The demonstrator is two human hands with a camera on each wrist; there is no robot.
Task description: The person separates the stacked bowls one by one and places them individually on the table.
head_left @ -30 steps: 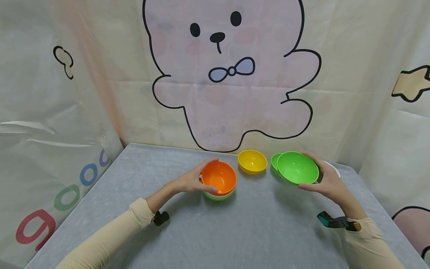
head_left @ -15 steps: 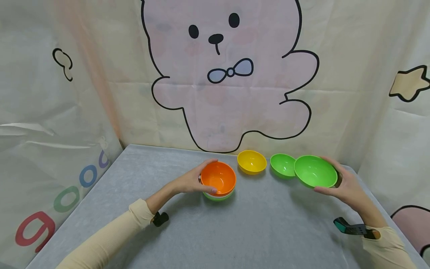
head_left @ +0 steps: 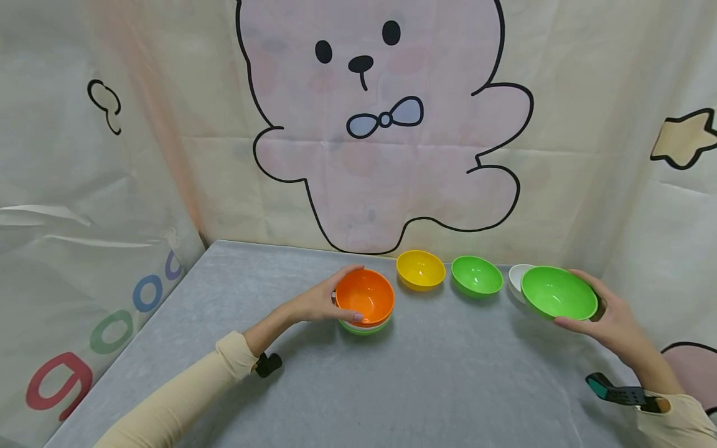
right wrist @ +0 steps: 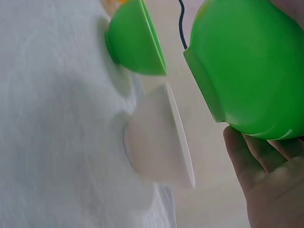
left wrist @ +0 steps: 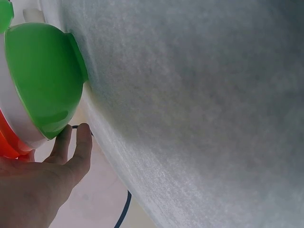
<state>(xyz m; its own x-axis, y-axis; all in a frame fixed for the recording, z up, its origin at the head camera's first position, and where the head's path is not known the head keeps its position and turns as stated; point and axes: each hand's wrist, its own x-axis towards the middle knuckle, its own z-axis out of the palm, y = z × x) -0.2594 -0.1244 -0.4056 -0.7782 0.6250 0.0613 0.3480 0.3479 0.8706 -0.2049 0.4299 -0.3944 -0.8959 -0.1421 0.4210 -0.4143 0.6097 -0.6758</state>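
My left hand [head_left: 316, 302] grips the side of a stack of bowls on the table, thumb in front and fingers behind. An orange bowl [head_left: 365, 294] sits on top; below it a white bowl [left wrist: 14, 102] rests in a green bowl [left wrist: 45, 71]. My right hand [head_left: 613, 314] holds a larger-looking green bowl [head_left: 557, 292] by its right side, off the table and tilted. Behind it stands a white bowl [right wrist: 154, 137], partly hidden in the head view. The right wrist view shows a gap between the held bowl and the white one.
Along the table's back edge stand a yellow bowl [head_left: 420, 270] and a smaller green bowl [head_left: 476, 275], left of the white one. A grey cloth covers the table [head_left: 426, 379]. A curtain with a bear drawing [head_left: 381, 180] hangs behind it.
My right hand has carried the green bowl to the right, past the smaller green bowl to in front of the white bowl. My left hand and its stack have stayed in place.
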